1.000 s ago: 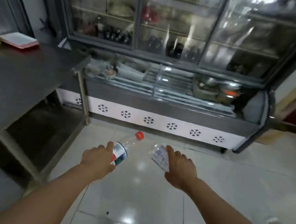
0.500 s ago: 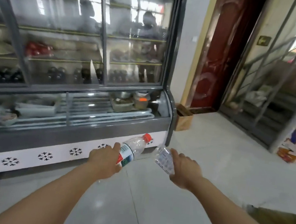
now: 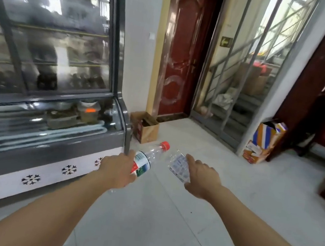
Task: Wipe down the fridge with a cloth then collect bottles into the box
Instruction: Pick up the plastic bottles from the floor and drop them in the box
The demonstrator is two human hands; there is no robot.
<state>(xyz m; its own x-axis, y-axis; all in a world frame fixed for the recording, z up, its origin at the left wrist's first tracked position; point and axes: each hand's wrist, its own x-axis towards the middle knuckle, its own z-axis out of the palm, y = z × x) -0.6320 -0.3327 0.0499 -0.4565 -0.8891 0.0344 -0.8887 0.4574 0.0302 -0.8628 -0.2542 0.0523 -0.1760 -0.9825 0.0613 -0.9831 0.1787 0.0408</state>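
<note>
My left hand (image 3: 119, 169) is wrapped round the lower body of a clear bottle with a red cap (image 3: 148, 158), fingers curled under it where I cannot see them, thumb along the top, the cap pointing forward and up; my right hand (image 3: 202, 177) holds a second, crumpled clear bottle with a pale label (image 3: 178, 165), forefinger laid straight along its side and the rest of the grip, I think, tucked beneath, though the view from above hides it; the two bottles sit near each other in the air, apart, over the pale tiled floor (image 3: 154, 225); ahead and a little left of them stands the open cardboard box (image 3: 145, 128), on the floor just beside the end of the fridge (image 3: 56, 109) and in front of the red door (image 3: 181, 59); something dark lies inside it, too dim to name; the fridge glass runs along my left, and no cloth shows anywhere, so I judge the wiping behind me and the collecting under way; what is left is to carry these two across and drop them in, then look for any others, none of which I can see on the floor from here.
</note>
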